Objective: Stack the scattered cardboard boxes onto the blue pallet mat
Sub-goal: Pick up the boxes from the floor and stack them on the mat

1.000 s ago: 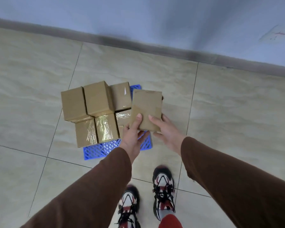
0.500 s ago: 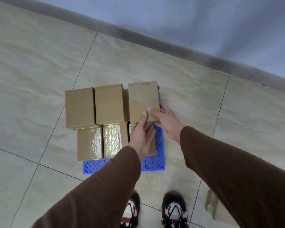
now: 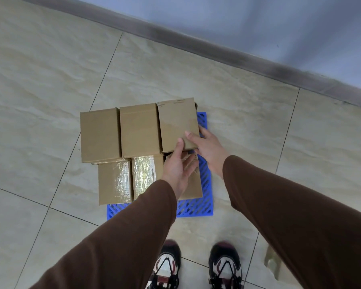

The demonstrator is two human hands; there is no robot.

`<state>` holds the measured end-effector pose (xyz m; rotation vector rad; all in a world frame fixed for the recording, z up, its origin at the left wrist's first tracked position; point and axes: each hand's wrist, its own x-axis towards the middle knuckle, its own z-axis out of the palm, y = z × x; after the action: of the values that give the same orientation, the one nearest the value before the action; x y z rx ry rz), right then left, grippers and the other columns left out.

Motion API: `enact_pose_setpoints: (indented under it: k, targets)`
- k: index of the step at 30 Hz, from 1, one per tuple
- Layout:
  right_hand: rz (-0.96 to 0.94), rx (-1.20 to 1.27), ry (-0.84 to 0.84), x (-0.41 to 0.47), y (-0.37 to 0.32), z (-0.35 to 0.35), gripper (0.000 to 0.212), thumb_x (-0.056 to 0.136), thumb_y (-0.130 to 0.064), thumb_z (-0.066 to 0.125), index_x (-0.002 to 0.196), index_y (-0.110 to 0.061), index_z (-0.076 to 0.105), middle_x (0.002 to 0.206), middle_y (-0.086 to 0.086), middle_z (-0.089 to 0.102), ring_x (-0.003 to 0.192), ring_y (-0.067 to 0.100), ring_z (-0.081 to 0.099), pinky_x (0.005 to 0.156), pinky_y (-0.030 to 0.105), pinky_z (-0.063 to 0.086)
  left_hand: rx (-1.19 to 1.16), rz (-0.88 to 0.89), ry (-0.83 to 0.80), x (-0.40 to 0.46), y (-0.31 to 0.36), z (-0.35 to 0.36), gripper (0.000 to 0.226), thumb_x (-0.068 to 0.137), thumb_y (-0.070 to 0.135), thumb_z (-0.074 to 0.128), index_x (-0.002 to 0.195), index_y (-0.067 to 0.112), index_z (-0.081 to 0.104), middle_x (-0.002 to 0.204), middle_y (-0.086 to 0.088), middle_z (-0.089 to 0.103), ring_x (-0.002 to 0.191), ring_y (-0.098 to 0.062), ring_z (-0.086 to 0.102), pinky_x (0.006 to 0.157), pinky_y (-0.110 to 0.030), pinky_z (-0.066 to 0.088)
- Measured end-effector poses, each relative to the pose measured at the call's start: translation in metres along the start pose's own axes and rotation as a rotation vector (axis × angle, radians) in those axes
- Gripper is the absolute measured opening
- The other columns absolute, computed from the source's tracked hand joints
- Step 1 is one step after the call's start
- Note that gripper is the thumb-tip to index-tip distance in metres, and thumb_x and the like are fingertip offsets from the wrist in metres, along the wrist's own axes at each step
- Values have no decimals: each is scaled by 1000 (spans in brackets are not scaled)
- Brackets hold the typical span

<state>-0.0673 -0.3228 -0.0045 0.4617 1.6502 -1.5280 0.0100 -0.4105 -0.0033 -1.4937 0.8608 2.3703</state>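
1. I read the step in hand as seating the third upper box: the plain brown cardboard box (image 3: pixel 177 124) sits at the right end of the top row, on the stack over the blue slotted plastic pallet mat (image 3: pixel 205 202) that lies on the beige tiled floor (image 3: pixel 40 80).
2. My left hand (image 3: pixel 178 167) has its thumb on the near edge of that box, with the fingers reaching under it against the lower box; it grips the box's near end.
3. My right hand (image 3: pixel 208 147) holds the box's near right corner, thumb on top and fingers round the right side.
4. Two more plain cardboard boxes (image 3: pixel 121 133) fill the top row to the left, touching one another and the held box.
5. Beneath them, tape-wrapped cardboard boxes (image 3: pixel 129 180) form the lower layer; the one on the right is mostly hidden behind my left hand.
6. The left end of the stack overhangs the mat's left edge, as far as I can tell from this angle.
7. Next, I judge, the box wants nudging flush with its neighbour and square over the box below, then both hands can let go without dragging it.
8. No loose boxes show on the floor here, so I cannot tell how many remain to be brought.
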Motion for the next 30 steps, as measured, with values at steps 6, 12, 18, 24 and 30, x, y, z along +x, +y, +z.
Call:
enact_pose_setpoints:
  k: [6,12,18,24,30]
  targets:
    - [0,21,54,-7,9,2,93,75,-49,82,155,-25,41,149,-4,56,133,17,57,114,44,45,27,-12,29,-3,-4,-3,56,92,49,67,128,7,61,130,-18,66,114,-26,69,97,-43,57]
    - [-41,34,209,-49,13,-18,71,87,-47,74,147,-17,51,144,-7,55,116,7,62,97,25,48,189,-6,44,-36,-13,8,55,94,47,64,134,11,54,131,-12,59,120,-24,63,102,-42,54]
    - [-95,27,522,-114,32,-54,35,95,-30,65,128,-17,65,126,1,67,119,16,61,107,33,46,523,36,-43,-78,-44,34,43,98,43,61,132,17,55,118,3,65,114,-12,63,99,-29,52]
    - [-110,154,660,-197,87,-94,19,97,-27,62,114,-22,68,112,-8,70,109,9,63,97,26,47,665,-45,-145,-123,-108,56,46,101,38,58,138,12,53,123,-2,60,114,-17,60,92,-27,50]
    - [-101,270,824,-258,161,-141,15,97,-28,60,105,-19,69,92,-11,67,84,3,61,83,20,46,875,-137,-254,-161,-187,54,18,101,33,58,117,23,60,121,-1,64,112,-17,61,108,-37,47]
